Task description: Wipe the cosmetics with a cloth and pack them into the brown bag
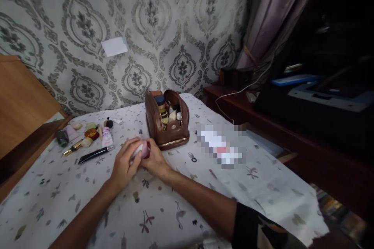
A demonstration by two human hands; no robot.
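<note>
My left hand and my right hand are closed around a small pink-and-white container, held low above the patterned cloth. Fingers cover much of it, so its exact kind does not show. Just behind stands a brown leather cosmetic bag with its top unzipped. Inside are a dark-blue-capped jar and several other small bottles and tubes. To the left of my hands lie a black tube, a white-and-pink tube, an amber jar and a dark green bottle.
A patterned white cloth covers the table surface. On the right lies a pixelated white item. A white cable runs over a dark red wooden ledge. A wooden panel borders the left; papered wall stands behind.
</note>
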